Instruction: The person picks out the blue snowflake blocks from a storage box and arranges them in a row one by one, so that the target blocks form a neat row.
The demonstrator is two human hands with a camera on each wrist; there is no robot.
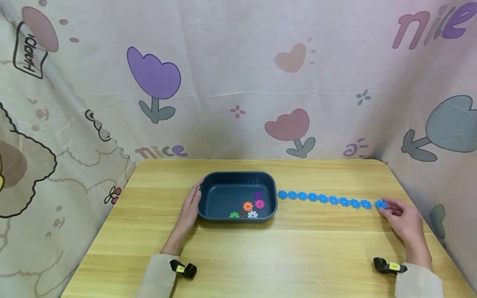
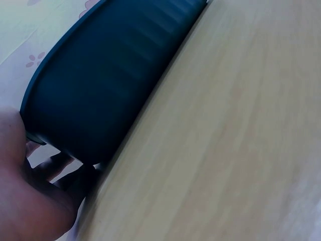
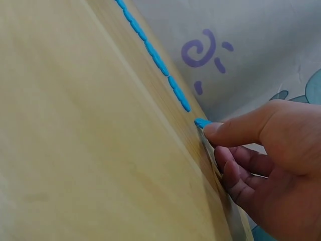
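Observation:
My right hand (image 1: 404, 215) pinches a blue notched disc (image 1: 381, 204) between thumb and fingers at the right of the table. Just left of it, with a small gap, several matching blue discs (image 1: 312, 197) lie in a slightly slanting row. That row reaches nearly to a dark blue rectangular tray (image 1: 238, 174). My left hand (image 1: 189, 210) holds the tray's left end, its thumb at the rim. In the right wrist view the pinched disc (image 3: 201, 122) is partly covered by the thumb. The left wrist view shows the tray's outer wall (image 2: 100, 85) beside the fingers.
Inside the tray lie loose discs: purple (image 1: 258, 195), pink (image 1: 259, 204), orange (image 1: 247, 206), white (image 1: 252, 214), green (image 1: 234, 215) and a brown one (image 1: 243, 214). The wooden table (image 1: 283, 256) ends at a patterned cloth (image 1: 223, 82) behind and at both sides.

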